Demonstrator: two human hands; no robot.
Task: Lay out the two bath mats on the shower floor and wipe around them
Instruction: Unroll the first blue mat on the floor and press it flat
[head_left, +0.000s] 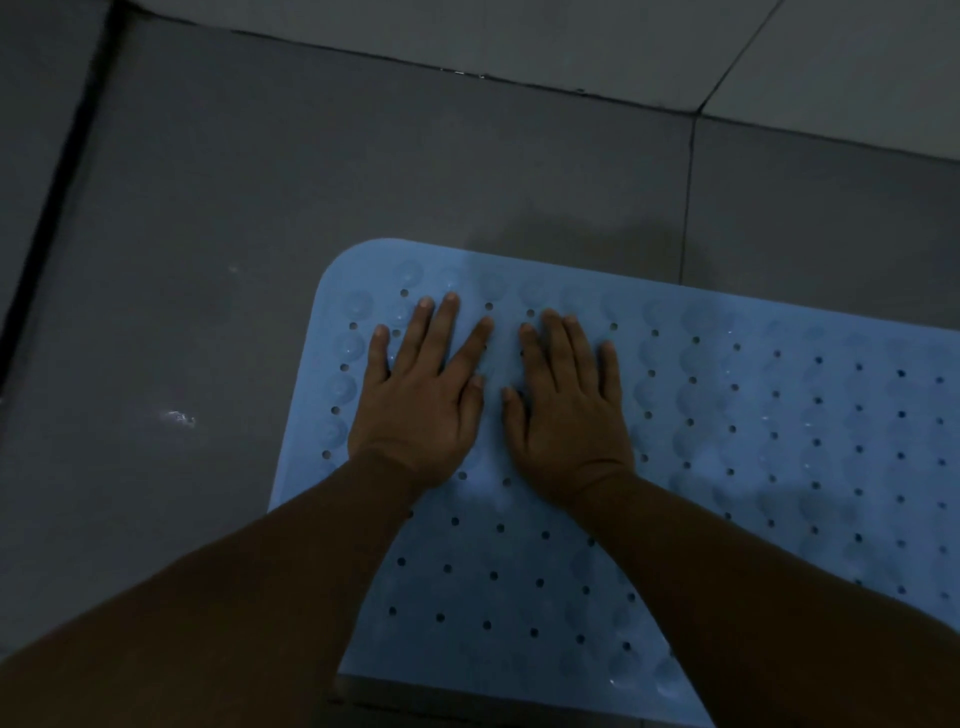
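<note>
Under both flat, open hands, left (415, 400) beside right (569, 410), blue bath mat (753, 441) on grey floor (260, 218).

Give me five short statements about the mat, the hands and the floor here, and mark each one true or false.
1. Both hands lie flat on the blue bath mat. True: left hand, right hand.
2. The right hand grips a cloth. False: it holds nothing, fingers straight.
3. The mat has rows of small holes. True.
4. The mat is rolled up. False: it lies spread on the grey floor.
5. Two mats are in view. False: only one shows.
</note>
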